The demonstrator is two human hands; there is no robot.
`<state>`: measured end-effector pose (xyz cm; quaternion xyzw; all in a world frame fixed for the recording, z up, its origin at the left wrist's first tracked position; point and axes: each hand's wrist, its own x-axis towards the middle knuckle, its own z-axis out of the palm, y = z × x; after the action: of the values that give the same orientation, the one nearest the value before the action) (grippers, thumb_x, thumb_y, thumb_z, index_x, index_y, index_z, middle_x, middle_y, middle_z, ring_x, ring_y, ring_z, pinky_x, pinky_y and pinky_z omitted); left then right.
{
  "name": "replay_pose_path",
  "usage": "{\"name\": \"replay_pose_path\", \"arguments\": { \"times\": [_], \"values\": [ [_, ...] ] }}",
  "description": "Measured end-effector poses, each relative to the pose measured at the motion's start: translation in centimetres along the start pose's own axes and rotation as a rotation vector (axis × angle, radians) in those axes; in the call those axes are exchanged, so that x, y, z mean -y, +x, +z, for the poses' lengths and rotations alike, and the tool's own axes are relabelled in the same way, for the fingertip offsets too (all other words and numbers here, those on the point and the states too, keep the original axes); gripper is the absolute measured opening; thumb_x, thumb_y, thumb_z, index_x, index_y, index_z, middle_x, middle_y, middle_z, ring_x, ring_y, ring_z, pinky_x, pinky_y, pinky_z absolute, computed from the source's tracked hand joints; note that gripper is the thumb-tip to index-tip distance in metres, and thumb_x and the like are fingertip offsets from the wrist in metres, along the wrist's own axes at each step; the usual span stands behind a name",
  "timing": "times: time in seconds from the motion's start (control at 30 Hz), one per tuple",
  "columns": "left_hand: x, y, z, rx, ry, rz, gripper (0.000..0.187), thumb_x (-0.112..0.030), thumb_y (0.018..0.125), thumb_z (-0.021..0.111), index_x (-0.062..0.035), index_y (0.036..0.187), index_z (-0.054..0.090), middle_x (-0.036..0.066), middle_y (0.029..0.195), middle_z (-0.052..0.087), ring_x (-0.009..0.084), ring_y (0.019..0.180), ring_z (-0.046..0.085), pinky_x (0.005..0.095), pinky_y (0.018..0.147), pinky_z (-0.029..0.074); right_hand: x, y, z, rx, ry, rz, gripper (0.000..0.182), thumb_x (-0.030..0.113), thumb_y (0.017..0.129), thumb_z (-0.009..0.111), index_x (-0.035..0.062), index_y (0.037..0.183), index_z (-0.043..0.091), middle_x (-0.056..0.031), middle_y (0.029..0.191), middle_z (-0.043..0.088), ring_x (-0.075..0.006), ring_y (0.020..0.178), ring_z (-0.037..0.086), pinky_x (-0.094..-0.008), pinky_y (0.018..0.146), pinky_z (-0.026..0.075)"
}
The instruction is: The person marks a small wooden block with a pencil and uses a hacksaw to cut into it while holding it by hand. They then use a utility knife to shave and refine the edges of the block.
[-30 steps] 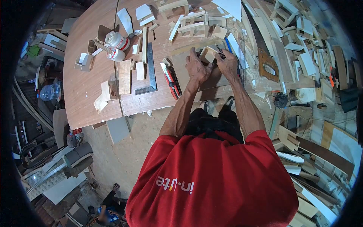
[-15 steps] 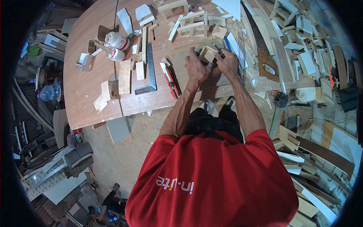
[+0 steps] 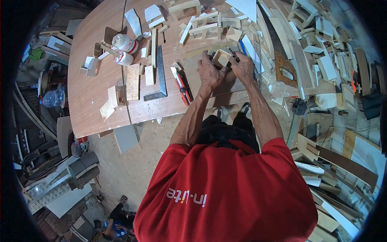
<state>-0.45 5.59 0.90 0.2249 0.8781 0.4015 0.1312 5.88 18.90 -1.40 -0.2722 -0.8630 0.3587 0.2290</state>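
On a flat board point(image 3: 193, 76) at the table's front edge, a small open wooden box frame point(image 3: 221, 57) sits between my hands. My left hand point(image 3: 209, 71) is curved round the frame's left and near side, its fingers pressed against it. In my right hand point(image 3: 242, 65) is a dark pen-like tool point(image 3: 234, 53), held at the frame's right side. The tool's lower tip is hard to make out. A red utility knife point(image 3: 183, 87) lies left of the board, with a metal try square point(image 3: 161, 72) beyond it.
White glue bottles point(image 3: 125, 44) stand on the table at the left. A handsaw point(image 3: 285, 71) lies to the right. Wooden pieces point(image 3: 205, 26) fill the back, and more offcuts point(image 3: 328, 66) are piled at the right. At the lower left, another person point(image 3: 117, 228) is partly visible.
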Motion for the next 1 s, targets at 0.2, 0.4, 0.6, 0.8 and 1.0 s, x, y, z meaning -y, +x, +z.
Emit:
{"name": "replay_pose_path", "arguments": {
  "times": [0.2, 0.4, 0.6, 0.8, 1.0],
  "values": [
    [0.04, 0.15, -0.06, 0.018, 0.005, 0.002, 0.093, -0.02, 0.062, 0.082, 0.0034, 0.134, 0.029, 0.022, 0.119, 0.056, 0.0393, 0.111, 0.048, 0.0488, 0.096, 0.039, 0.1, 0.03, -0.17, 0.014, -0.035, 0.018, 0.027, 0.031, 0.082, 0.067, 0.0049, 0.09, 0.065, -0.0171, 0.083, 0.066, -0.038, 0.078, 0.062, -0.044, 0.07, 0.048],
    [0.22, 0.26, 0.01, 0.001, -0.002, 0.009, 0.092, -0.02, 0.061, 0.082, 0.0022, 0.134, 0.031, 0.022, 0.119, 0.056, 0.0393, 0.111, 0.048, 0.0482, 0.096, 0.04, 0.18, 0.11, -0.31, 0.038, -0.017, 0.031, 0.025, 0.029, 0.082, 0.066, 0.0056, 0.093, 0.066, -0.0167, 0.084, 0.066, -0.0371, 0.08, 0.063, -0.0437, 0.072, 0.049],
    [0.17, 0.35, -0.01, 0.009, -0.012, 0.001, 0.092, -0.021, 0.062, 0.082, 0.0018, 0.135, 0.031, 0.022, 0.119, 0.056, 0.0392, 0.111, 0.048, 0.0473, 0.096, 0.04, 0.38, -0.01, -0.26, 0.01, -0.05, 0.019, 0.025, 0.027, 0.081, 0.067, 0.0054, 0.094, 0.066, -0.0162, 0.087, 0.067, -0.036, 0.083, 0.064, -0.0435, 0.074, 0.049],
    [-0.22, 0.22, -0.17, 0.012, 0.015, -0.014, 0.091, -0.021, 0.062, 0.082, 0.002, 0.134, 0.031, 0.022, 0.119, 0.056, 0.0396, 0.112, 0.048, 0.0487, 0.096, 0.04, 0.12, -0.08, 0.01, -0.007, -0.065, -0.006, 0.026, 0.027, 0.081, 0.067, 0.0053, 0.096, 0.066, -0.0163, 0.086, 0.067, -0.0356, 0.082, 0.064, -0.0424, 0.073, 0.05],
    [-0.03, 0.29, -0.06, 0.009, 0.011, -0.005, 0.09, -0.021, 0.062, 0.082, 0.0023, 0.133, 0.032, 0.022, 0.118, 0.056, 0.0394, 0.11, 0.048, 0.0495, 0.096, 0.04, 0.49, -0.19, -0.4, 0.007, -0.042, 0.016, 0.03, 0.03, 0.08, 0.069, 0.0046, 0.095, 0.066, -0.0164, 0.084, 0.067, -0.0354, 0.081, 0.065, -0.0419, 0.073, 0.05]
  ]
}}
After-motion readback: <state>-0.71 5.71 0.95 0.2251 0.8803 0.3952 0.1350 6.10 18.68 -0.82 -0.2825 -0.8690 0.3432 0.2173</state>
